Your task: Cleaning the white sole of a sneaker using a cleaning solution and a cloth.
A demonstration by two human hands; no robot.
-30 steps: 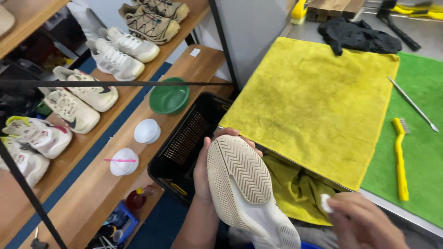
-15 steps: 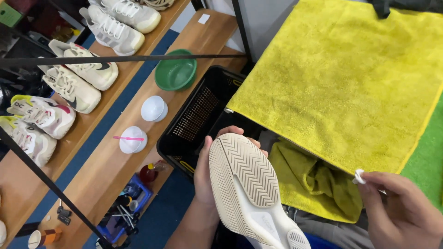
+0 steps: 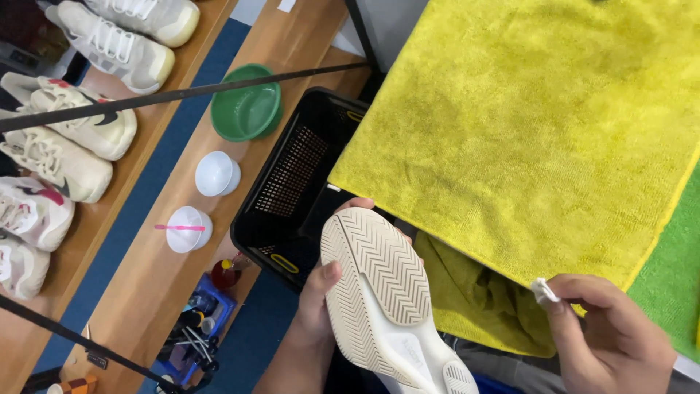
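Note:
My left hand [image 3: 315, 300] grips a white shoe [image 3: 383, 299] turned sole up, its herringbone tread facing me. My right hand [image 3: 609, 337], at the lower right, pinches a small white wad [image 3: 542, 290] between thumb and fingertips, a little to the right of the shoe and apart from it. A crumpled yellow cloth [image 3: 477, 303] lies on my lap between the two hands. Above it a large yellow towel [image 3: 532, 131] covers the table.
A black plastic crate [image 3: 292, 186] stands to the left of the table. On the wooden shelf are a green bowl [image 3: 246, 111] and two white cups [image 3: 216, 174], one with a pink stick. Several pale sneakers [image 3: 69, 138] line the far-left shelf. A green mat [image 3: 667, 277] lies at right.
The view has dropped lower and nearer. My right hand with the white wad has risen from beside the shoe's heel and moved off to the right. The shoe stays in my left hand.

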